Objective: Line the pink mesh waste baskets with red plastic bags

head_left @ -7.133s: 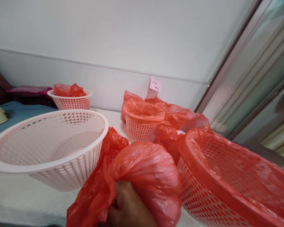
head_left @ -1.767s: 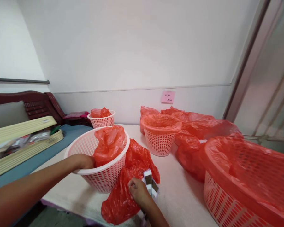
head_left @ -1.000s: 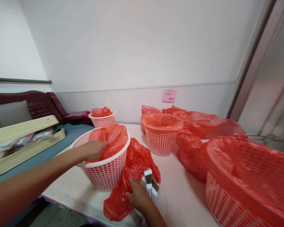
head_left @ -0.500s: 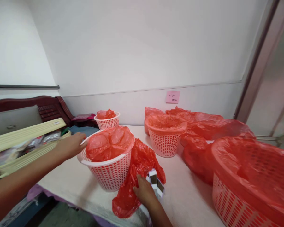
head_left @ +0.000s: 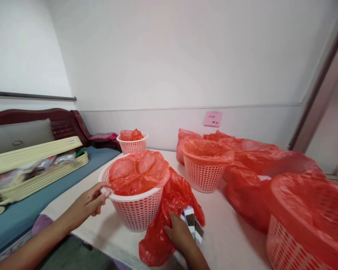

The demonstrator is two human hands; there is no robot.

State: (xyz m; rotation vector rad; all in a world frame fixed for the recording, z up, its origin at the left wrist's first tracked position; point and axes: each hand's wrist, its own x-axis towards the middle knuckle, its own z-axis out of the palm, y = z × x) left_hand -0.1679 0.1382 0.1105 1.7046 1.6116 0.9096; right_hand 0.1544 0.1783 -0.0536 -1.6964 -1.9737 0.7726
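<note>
White basket [head_left: 138,213] stands upright, right of the left hand [head_left: 88,202], the nearer, which pinches its rim; right hand [head_left: 180,231] touches loose red bag [head_left: 157,245] beside it, grip unclear.

Soft, fairly even light filled the room from a source out of view, leaving the back wall [head_left: 186,56] pale and the side wall [head_left: 22,48] brighter. Small highlights glinted on the crumpled red plastic bag [head_left: 184,187]. A faint, blurred shadow lay left of the white basket's [head_left: 135,213] base, while the floor [head_left: 79,257] was dim. Wide-angle distortion leaned the door frame [head_left: 322,80], and the pink note's [head_left: 213,119] writing was blurry.
</note>
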